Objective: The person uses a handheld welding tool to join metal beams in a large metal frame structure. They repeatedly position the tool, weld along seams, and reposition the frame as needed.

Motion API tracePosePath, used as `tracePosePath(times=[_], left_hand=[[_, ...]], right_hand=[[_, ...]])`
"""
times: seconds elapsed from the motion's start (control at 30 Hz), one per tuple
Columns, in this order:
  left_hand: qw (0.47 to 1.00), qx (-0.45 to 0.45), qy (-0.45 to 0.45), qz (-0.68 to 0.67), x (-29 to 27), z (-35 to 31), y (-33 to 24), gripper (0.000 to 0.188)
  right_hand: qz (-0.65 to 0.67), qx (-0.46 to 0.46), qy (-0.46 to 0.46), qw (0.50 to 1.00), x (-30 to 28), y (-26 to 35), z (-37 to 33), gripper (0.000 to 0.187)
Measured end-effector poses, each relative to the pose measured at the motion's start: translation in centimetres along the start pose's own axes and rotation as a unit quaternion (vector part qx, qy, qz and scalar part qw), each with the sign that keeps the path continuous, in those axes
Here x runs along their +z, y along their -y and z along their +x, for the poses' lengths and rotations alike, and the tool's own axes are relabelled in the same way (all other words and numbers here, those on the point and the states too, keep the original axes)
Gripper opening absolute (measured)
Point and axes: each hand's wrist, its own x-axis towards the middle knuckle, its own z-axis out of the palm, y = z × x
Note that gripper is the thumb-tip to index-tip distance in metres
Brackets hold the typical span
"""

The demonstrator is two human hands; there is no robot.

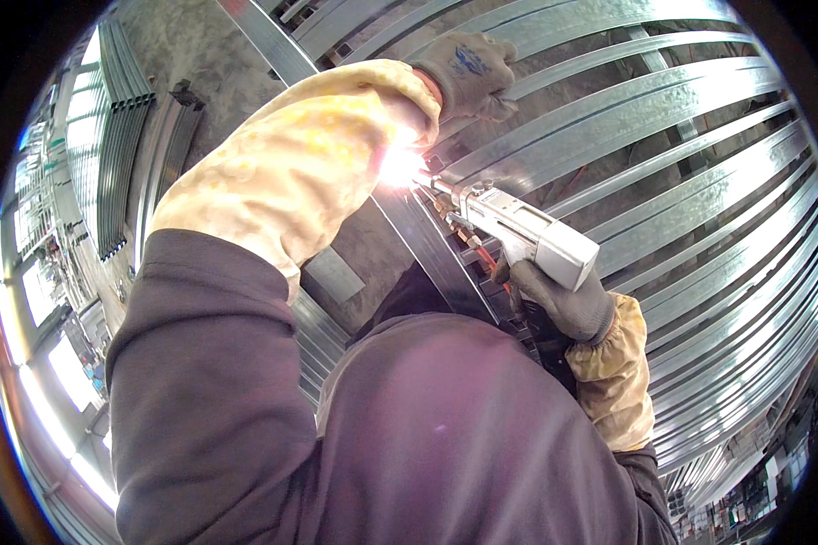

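Note:
My right hand (568, 300), in a grey glove with a yellow cuff, is wrapped round the grip of a white and silver welding gun (527, 227). The gun's nozzle points up and left at a glaring white spot of light (400, 166) on a long metal rail (427, 245). Beyond the glare, my left hand (471, 77) rests over the metal slats with its gloved fingers curled in. What those fingers hold, if anything, is hidden. A pale yellow sleeve (282, 154) covers my left forearm, which reaches across the rail. The glare washes out the joint.
Long galvanized slats (627, 118) run in rows across the right side, with gaps between them. Stacked metal profiles (109, 136) lie on the concrete floor at the far left. A flat metal piece (334, 274) lies left of the rail, and an orange-red hose (487, 258) hangs by the gun.

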Motion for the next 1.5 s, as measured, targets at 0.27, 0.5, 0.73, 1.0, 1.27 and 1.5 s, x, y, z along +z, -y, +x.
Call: tracePosePath(times=[0.27,0.5,0.73,1.0,1.27,1.5], left_hand=[[1.000,-0.018,-0.008,0.023,0.6,0.0,-0.3,0.041],[0.954,-0.134,-0.228,-0.143,1.4,-5.0,-0.5,0.029],[0.723,-0.363,-0.131,-0.572,2.7,-18.7,-14.0,0.022],[0.505,-0.380,-0.078,-0.771,3.1,-17.2,-17.1,0.041],[0.444,-0.400,-0.125,-0.792,5.1,-16.9,-17.9,0.039],[0.425,-0.398,-0.139,-0.801,3.9,-16.5,-17.6,0.034]], right_hand=[[-0.039,0.001,0.015,0.999,-0.1,0.4,0.0,0.042],[-0.094,-0.019,0.009,0.995,0.0,0.2,-0.1,0.038],[-0.079,-0.079,-0.030,0.993,0.6,0.2,-0.3,0.042],[-0.064,-0.062,-0.019,0.996,0.8,-0.1,-0.3,0.042],[-0.090,-0.059,-0.005,0.994,0.7,-0.3,-0.7,0.034],[-0.045,-0.039,-0.042,0.997,0.9,-0.5,-1.2,0.038]])
